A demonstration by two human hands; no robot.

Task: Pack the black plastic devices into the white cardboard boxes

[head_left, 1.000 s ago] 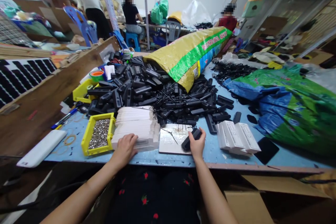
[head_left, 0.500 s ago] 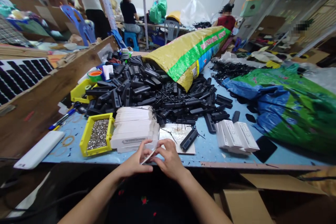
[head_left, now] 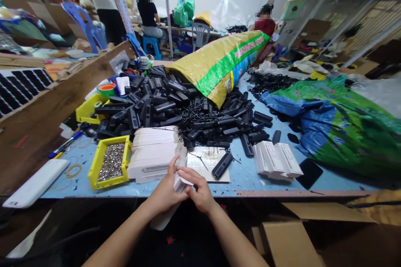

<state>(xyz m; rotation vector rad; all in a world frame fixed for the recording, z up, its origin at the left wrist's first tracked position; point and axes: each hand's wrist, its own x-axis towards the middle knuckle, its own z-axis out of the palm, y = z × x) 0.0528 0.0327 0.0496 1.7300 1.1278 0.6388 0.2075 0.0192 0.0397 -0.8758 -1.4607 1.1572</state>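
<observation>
At the table's front edge, a small white carton (head_left: 165,219) is between my two hands, one end hanging below them and partly hidden. My left hand (head_left: 165,192) is closed around its near side, index finger stretched up along it. My right hand (head_left: 201,194) pinches a white flap at its upper end, the fingertips meeting those of my left hand. Just beyond stands a stack of flat white cartons (head_left: 155,150). Right of the stack, a black oblong device (head_left: 222,165) lies on a white board (head_left: 205,156).
A yellow bin (head_left: 128,159) of small metal parts stands left of the stack. Black devices (head_left: 163,106) are heaped behind, under a yellow sack (head_left: 194,62). White boxes (head_left: 275,160) and a green-blue sack (head_left: 354,129) lie right. Several people sit or stand farther back.
The white card between my hands was seen edge-on as a thin strip; now it shows as an opened carton reaching down below my hands. The view has shifted slightly to the right.
</observation>
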